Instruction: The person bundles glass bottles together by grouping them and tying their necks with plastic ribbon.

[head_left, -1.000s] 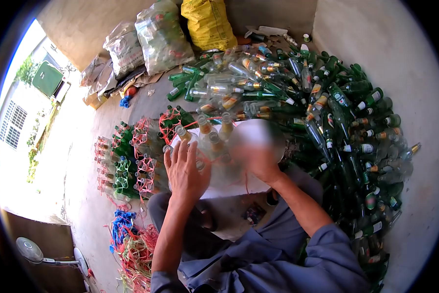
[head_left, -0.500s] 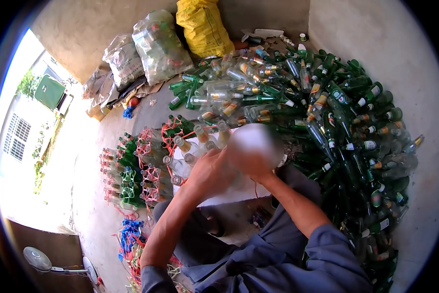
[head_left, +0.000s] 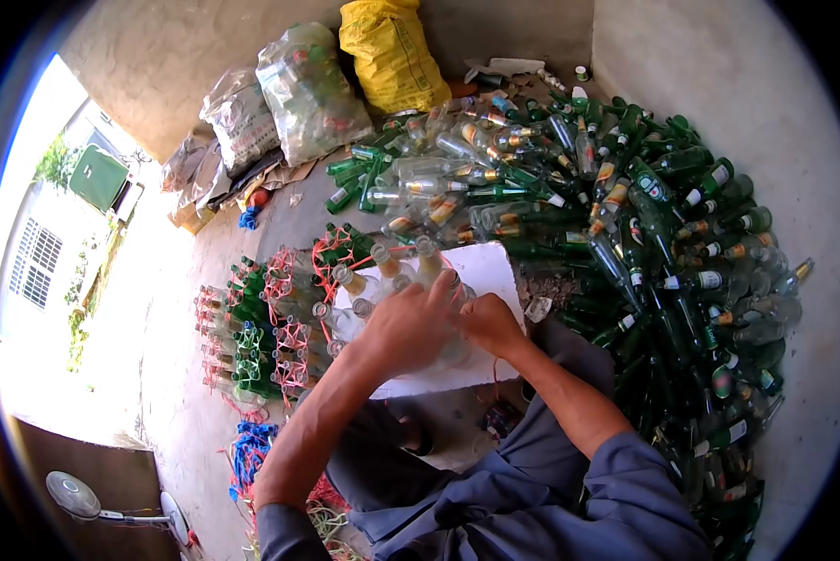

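Several clear glass bottles stand upright in a cluster on a white board in front of me. Red plastic string runs around their necks at the outer side. My left hand is over the near bottle necks, its index finger raised and the other fingers curled and mostly hidden. Close beside it, my right hand is closed in a pinch at the cluster's right edge. A thin red strand hangs below the right hand. Both hands cover part of the bottles.
Left of the board stand bundles of tied bottles. A large heap of loose green and clear bottles spreads right and behind. Full sacks lean at the back wall. Blue and red strings lie at lower left, near a fan.
My right hand, blurred and higher before, is now lower and closed beside the left. My left hand has shifted slightly, with its index finger raised.
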The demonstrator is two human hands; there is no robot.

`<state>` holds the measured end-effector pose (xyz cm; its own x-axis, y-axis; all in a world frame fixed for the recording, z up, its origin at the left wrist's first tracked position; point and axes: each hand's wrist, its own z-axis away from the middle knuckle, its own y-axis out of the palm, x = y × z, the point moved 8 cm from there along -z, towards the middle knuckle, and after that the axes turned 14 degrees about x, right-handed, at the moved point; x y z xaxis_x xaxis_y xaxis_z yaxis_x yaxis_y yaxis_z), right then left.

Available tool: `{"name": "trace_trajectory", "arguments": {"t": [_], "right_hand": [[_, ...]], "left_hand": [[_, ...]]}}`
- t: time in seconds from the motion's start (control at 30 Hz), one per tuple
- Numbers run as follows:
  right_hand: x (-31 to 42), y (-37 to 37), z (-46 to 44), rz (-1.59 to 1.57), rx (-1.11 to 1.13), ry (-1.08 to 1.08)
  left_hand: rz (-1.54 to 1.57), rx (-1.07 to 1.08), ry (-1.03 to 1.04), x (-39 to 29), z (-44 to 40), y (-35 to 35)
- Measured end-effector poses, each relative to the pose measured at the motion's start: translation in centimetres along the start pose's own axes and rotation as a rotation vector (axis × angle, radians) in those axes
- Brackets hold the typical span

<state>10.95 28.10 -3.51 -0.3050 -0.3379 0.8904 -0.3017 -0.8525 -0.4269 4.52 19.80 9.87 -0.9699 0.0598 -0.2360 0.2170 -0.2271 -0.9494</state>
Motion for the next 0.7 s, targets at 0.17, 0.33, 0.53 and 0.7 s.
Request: {"name": "trace_trajectory", "arguments": {"t": [0.17,0.33,0.53,0.7], "right_hand": [[-0.3,-0.1,0.1,0.011,-0.009,-0.051],[-0.2,-0.5,0.5,-0.070,-0.009,-0.039],[-0.3,-0.4,0.6,-0.224,0.029,-0.035],[1.6,-0.5,1.0,-0.144,0.034,-0.201]], "left_hand": [[-0.198,0.000,0.048,-0.9,-0.6,-0.9],[-0.211,-0.019,0.050,-0.8,-0.5,-2.2],[-0.170,-0.084,0.086,-0.4,-0.2,-3.6],[-0.011,0.017,0.074,1.6,-0.3,-3.4]]}}
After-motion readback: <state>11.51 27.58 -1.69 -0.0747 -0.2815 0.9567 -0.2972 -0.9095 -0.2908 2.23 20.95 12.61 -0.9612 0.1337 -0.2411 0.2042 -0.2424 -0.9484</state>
